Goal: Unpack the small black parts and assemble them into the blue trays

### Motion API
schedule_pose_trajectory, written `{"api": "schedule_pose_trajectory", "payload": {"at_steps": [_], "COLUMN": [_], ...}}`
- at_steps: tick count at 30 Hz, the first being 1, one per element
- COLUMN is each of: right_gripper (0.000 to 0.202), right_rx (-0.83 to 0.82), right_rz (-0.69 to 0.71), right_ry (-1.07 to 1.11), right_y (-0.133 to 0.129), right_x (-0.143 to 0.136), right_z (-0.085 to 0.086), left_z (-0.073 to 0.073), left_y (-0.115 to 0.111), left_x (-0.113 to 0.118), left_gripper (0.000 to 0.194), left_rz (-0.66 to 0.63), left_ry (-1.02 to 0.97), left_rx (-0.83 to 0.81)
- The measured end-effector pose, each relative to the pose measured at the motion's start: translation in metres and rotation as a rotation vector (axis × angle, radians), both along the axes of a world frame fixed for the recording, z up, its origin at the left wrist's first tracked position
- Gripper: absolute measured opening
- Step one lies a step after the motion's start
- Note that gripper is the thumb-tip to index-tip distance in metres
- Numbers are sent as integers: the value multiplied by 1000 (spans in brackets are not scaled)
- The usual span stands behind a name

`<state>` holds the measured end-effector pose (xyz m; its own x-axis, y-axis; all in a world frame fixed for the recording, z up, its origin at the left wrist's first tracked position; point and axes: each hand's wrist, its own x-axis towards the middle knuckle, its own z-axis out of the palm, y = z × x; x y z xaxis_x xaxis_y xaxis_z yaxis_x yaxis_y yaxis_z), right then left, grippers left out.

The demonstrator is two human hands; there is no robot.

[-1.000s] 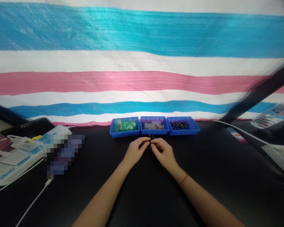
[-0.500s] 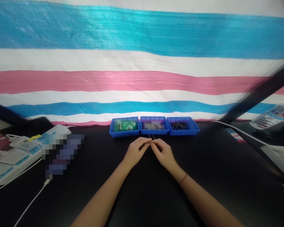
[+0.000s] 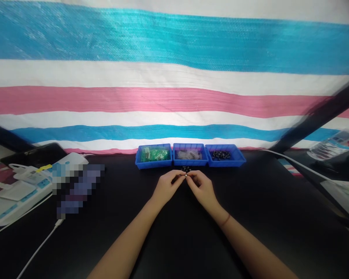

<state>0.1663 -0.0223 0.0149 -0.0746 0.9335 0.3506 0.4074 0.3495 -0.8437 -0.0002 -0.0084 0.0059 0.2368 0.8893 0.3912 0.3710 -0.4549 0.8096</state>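
My left hand [image 3: 169, 184] and my right hand [image 3: 201, 185] meet fingertip to fingertip over the black table. Between their pinched fingers is a tiny whitish piece [image 3: 186, 175], too small to name. Just beyond the fingertips lies a little pile of small dark parts [image 3: 186, 169]. Behind it three blue bins stand in a row. The left bin [image 3: 154, 166] holds green and clear packed pieces, the middle bin [image 3: 191, 162] holds clear bags with small metal-looking parts, and the right bin [image 3: 235, 161] holds many small black parts.
At the left are a white power strip [image 3: 26, 201] with plugs, a blurred-out phone-like item [image 3: 80, 190] and a white cable [image 3: 37, 248]. To the right lie another white cable [image 3: 296, 162] and a clear plastic package [image 3: 331, 145]. A striped sheet [image 3: 174, 104] hangs behind the table.
Both hands stay almost in place, fingertips together. The small piece between them now shows a brighter whitish spot, and more of the dark pile shows beyond the fingers.
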Motion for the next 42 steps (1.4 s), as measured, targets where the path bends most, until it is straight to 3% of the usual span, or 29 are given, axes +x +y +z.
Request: {"api": "schedule_pose_trajectory", "payload": {"at_steps": [11, 13, 18, 23, 34, 37, 42], "right_gripper": [16, 14, 30, 47, 25, 14, 16], "right_rx": [-11, 23, 68, 5, 64, 78, 17], "right_rz": [33, -34, -402, -428, -322, -214, 6], "right_ry": [115, 138, 189, 227, 26, -42, -100], "right_y": [-2, 0, 19, 33, 15, 14, 6], "right_x": [-3, 0, 29, 53, 26, 24, 11], "right_z": [-5, -4, -1, -7, -11, -11, -7], "left_z": [-2, 0, -1, -10, -10, -7, -5], "left_y": [-1, -1, 1, 4, 4, 3, 2], "left_x": [3, 4, 6, 7, 7, 6, 5], "left_gripper": [18, 23, 26, 23, 10, 8, 13], "left_rz": [46, 73, 169, 283, 220, 186, 80], "left_ry": [61, 111, 230, 370, 452, 393, 172], "left_rx": [156, 202, 218, 165, 121, 90, 126]}}
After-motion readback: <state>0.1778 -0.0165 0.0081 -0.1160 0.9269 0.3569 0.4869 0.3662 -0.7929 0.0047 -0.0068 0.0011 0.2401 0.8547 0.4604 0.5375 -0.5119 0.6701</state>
